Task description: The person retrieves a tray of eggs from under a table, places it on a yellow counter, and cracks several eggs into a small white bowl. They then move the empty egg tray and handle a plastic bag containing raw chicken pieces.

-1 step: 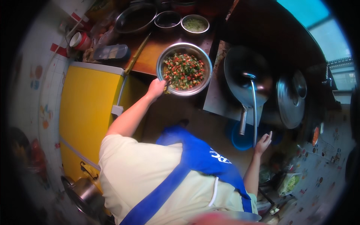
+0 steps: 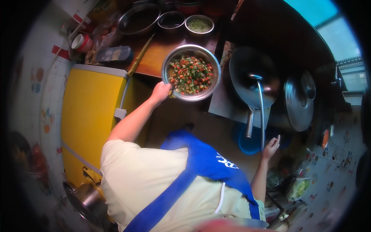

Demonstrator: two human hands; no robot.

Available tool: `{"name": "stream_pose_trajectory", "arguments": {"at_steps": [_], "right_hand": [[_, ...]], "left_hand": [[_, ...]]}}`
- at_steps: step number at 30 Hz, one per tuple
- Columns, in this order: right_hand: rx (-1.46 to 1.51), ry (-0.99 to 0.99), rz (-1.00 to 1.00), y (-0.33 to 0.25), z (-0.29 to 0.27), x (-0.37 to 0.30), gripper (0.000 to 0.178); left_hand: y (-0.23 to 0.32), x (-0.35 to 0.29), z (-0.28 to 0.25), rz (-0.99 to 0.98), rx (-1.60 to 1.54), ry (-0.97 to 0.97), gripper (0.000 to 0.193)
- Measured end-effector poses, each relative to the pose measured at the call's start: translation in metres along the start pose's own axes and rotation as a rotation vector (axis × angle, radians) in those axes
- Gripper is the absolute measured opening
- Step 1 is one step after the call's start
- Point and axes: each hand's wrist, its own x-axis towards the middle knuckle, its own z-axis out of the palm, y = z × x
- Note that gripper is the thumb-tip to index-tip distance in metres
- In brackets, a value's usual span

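The left hand's (image 2: 160, 92) fingers are gripping the steel bowl (image 2: 216, 74) at its near-left rim, chopped vegetables (image 2: 191, 75) lying just beyond them. The right hand (image 2: 271, 147) is hanging beside the ladle handle (image 2: 261, 116); whether its fingers are gripping, I cannot tell. Beyond the left fingers, the counter's (image 2: 154, 58) edge is running; floor (image 2: 216, 129) is showing between both hands.

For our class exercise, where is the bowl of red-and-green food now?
In the head view, the bowl is above centre, left of the wok, with the left hand at its lower-left rim.
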Motion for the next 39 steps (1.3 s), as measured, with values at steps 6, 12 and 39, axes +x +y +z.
{"name": "stream_pose_trajectory", "arguments": {"at_steps": [6,12,39], "right_hand": [[0.649,-0.426,0.257,-0.038,-0.044,-0.039,0.041],[0.948,-0.682,0.380,-0.064,-0.123,-0.075,0.049],[1.037,1.205,1.099,0.134,-0.025,-0.251,0.035]], "left_hand": [[0.063,-0.088,0.061,0.124,-0.055,-0.381,0.024],[0.111,-0.174,0.173,0.090,0.195,-0.585,0.030],[0.044,-0.157,0.637,0.487,0.611,-2.151,0.038]]}}
